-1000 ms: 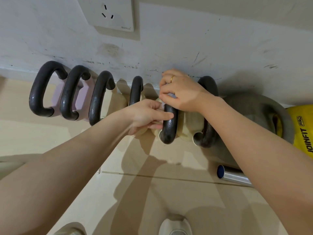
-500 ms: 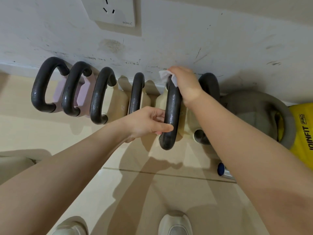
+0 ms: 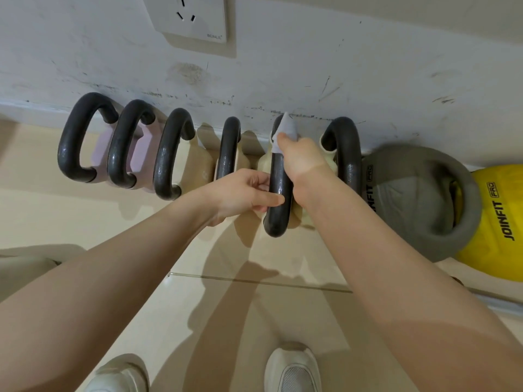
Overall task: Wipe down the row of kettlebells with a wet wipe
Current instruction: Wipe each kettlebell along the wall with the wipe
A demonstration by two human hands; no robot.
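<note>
A row of kettlebells with black handles stands along the wall, seen from above. Two at the left have pink bodies (image 3: 99,148); the others are cream. My left hand (image 3: 243,193) grips the lower part of the fifth kettlebell's handle (image 3: 278,210) from the left side. My right hand (image 3: 301,157) presses a white wet wipe (image 3: 284,128) onto the far end of that same handle, by the wall. The wipe sticks up above my fingers. The sixth handle (image 3: 346,154) stands just right of my right wrist.
A grey JOINFIT kettlebell (image 3: 410,199) and a yellow one (image 3: 501,219) sit at the right. A metal bar (image 3: 501,299) lies on the floor lower right. A wall socket (image 3: 188,17) is above. My white shoes (image 3: 293,369) stand on the beige tiles below.
My right hand slid with the wipe from the middle of the fifth handle up to its far end by the wall. My left hand kept its grip on that handle.
</note>
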